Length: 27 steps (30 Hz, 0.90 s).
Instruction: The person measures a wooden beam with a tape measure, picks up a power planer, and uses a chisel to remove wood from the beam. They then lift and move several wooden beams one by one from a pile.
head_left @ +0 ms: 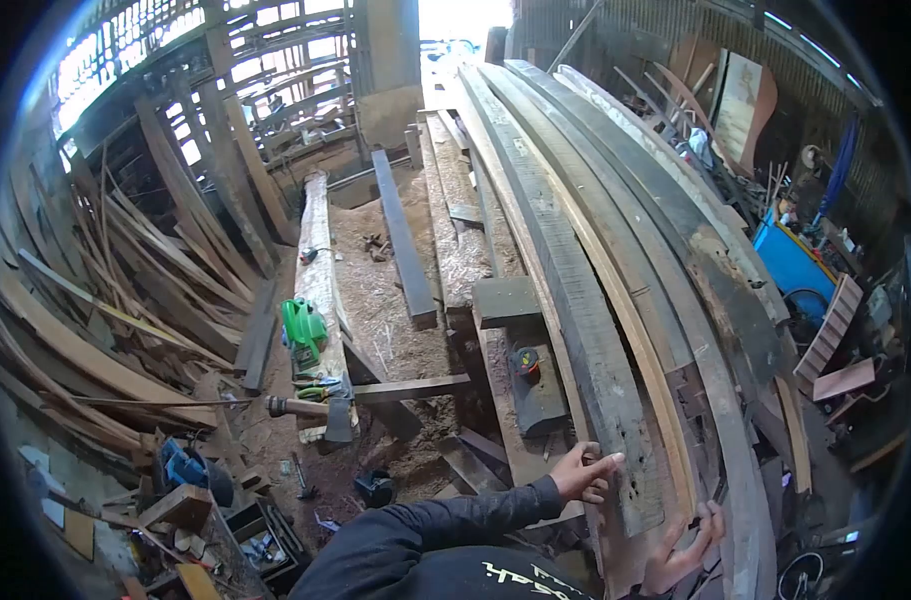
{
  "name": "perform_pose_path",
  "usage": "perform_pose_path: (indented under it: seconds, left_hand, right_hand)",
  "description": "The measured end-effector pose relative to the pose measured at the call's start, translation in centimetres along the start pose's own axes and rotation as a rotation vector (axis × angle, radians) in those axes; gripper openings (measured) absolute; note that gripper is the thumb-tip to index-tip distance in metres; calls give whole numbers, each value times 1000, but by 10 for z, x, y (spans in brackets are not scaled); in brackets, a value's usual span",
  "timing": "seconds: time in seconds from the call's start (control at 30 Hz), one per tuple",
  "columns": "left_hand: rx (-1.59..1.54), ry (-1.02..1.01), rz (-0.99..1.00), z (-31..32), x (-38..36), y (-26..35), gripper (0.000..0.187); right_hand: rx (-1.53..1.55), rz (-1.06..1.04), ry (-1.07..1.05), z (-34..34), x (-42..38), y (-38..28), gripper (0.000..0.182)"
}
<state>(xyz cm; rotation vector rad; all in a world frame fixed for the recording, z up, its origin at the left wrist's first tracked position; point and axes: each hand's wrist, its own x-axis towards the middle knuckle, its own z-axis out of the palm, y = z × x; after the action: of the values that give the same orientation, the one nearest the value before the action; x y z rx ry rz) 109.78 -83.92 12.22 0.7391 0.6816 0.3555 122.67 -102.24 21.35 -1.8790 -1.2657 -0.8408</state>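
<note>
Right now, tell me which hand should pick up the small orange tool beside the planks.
Left, probably. The left hand rests open on the dark plank, on the orange tool's side; the right hand is beyond the plank.

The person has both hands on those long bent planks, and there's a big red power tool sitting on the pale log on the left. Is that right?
Not quite. In the head view the power tool on the pale log is green, not red. The rest holds: the left hand and the right hand both rest on the long curved planks.
</note>
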Motion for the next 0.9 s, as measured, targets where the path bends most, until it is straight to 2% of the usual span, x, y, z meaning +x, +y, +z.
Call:
perform_pose_path:
  seconds: [0.03, 0.1, 0.13, 0.17, 0.23, 0.27, 0.4, 0.53, 0.8, 0.9]
  left_hand:
    - [5, -23, 0, -3, 0, 0, 96]
    - [3, -57, 6, -6, -1, 2, 95]
    - [-2, -53, 2, -7, -2, 3, 95]
    - [-11, -49, -7, -9, -3, 2, 95]
    - [-16, -84, 14, -20, 4, 2, 96]
    - [-33, -112, 17, -28, 3, -8, 96]
    - [-31, -105, 52, -51, -6, 2, 92]
    - [-90, -33, 75, -75, -15, 15, 62]
    - [-208, 3, 25, -134, -21, 10, 64]
    - [-223, -15, 5, -149, -19, 8, 70]
  right_hand:
    - [-15, -5, 8, -1, -4, -3, 26]
    - [190, 74, -131, -1, -23, -5, 27]
    - [252, 209, -288, -2, -31, -5, 48]
    - [239, 200, -292, 4, -38, -3, 48]
    - [287, 247, -434, 23, -45, -4, 57]
    - [168, 252, -464, 28, -46, -15, 72]
    - [43, 180, -468, 37, -38, -29, 86]
    - [24, 210, -502, 46, -40, -30, 97]
    - [-85, 252, -531, 63, -46, -20, 98]
    - [-212, 261, -541, 65, -44, -28, 87]
